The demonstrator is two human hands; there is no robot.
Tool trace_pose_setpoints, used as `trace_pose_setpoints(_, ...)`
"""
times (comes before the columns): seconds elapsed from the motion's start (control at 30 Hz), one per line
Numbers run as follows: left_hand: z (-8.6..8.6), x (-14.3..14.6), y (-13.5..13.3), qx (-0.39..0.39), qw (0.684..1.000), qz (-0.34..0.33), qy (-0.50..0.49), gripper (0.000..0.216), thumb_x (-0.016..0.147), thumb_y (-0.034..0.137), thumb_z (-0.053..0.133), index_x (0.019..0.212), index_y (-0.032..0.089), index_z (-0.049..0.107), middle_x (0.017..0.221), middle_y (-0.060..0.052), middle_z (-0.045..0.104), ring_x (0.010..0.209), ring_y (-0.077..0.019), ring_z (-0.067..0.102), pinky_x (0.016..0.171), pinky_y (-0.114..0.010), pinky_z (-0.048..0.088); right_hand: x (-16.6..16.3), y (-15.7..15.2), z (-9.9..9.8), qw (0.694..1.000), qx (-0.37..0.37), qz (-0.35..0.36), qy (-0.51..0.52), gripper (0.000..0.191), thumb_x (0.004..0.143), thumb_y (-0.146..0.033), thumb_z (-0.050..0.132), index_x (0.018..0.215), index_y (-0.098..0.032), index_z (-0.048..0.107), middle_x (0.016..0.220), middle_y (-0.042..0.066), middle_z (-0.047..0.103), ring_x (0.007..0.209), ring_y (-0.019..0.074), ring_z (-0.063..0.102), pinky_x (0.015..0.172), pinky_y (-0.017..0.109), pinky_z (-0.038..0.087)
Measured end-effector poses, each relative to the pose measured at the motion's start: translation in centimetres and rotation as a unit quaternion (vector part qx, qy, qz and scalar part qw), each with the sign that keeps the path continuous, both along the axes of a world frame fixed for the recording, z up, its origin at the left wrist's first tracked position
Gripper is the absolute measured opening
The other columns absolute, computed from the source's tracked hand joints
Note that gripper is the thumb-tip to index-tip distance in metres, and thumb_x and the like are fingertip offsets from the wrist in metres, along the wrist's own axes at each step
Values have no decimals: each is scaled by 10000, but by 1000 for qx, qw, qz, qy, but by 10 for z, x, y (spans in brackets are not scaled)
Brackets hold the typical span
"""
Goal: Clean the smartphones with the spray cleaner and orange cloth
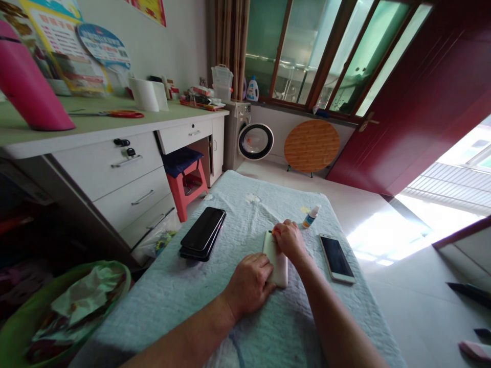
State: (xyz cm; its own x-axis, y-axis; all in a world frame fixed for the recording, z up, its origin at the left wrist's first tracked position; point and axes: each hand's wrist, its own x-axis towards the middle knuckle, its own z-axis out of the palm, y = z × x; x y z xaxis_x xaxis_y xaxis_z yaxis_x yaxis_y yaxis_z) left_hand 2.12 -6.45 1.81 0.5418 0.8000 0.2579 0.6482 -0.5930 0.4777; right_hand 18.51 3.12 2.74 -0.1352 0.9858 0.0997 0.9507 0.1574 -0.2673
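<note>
A pale smartphone (276, 266) lies face down on the light blue cloth of the table. My left hand (249, 281) grips its lower left side, fingers curled over the edge. At the upper end, near the camera corner, my right hand (289, 239) is closed on a small orange thing (274, 232), mostly hidden by the fingers and pressed to the phone's back. A small spray bottle (310, 217) with a white cap stands just beyond my right hand. To the right rests a white phone (337, 259), screen up. Stacked dark phones (203, 230) lie to the left.
The cloth-covered table (245, 204) fills the middle. At left are a desk (115, 174) with scissors (115, 114), a pink bottle (32, 82) and paper roll (146, 94), a red stool (187, 181), and a green bin (123, 278). A washing machine (236, 122) stands behind.
</note>
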Motion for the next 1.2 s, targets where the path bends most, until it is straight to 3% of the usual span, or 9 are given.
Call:
trace_pose_setpoints(0.3, -3, 1, -2, -11, 1000, 7, -19, 204, 863, 343, 627, 976, 173, 629, 1006, -71, 636, 953, -254, 578, 872, -377, 454, -25, -4, -8, 997, 30, 74, 4, 194, 911, -205, 534, 880, -219, 725, 938, 71, 604, 905, 193, 486, 813, 257, 352)
trace_pose_setpoints(0.53, 0, 1, 0, 0, 1000, 3, -11, 163, 855, 338, 625, 915, 186, 620, 944, -60, 611, 941, -249, 566, 856, -369, 449, -16, 13, -14, 998, 28, 38, 33, 232, 934, -218, 489, 911, -206, 719, 928, 72, 605, 913, 184, 506, 842, 250, 343)
trace_pose_setpoints(0.73, -1, 1, -1, 2, 1000, 2, -4, 180, 849, 344, 633, 922, 183, 599, 963, -63, 610, 934, -249, 563, 853, -374, 447, -11, 25, -10, 999, -29, 36, -1, 262, 932, -212, 459, 927, -199, 721, 930, 76, 619, 915, 184, 520, 825, 250, 334)
trace_pose_setpoints(1.2, -4, 1, 0, 11, 1000, 6, 17, 191, 804, 309, 697, 882, 197, 564, 954, -43, 598, 938, -238, 556, 857, -364, 442, 23, 20, -7, 999, -42, 3, -25, 242, 912, -213, 461, 918, -178, 701, 903, 75, 630, 851, 174, 541, 772, 259, 324)
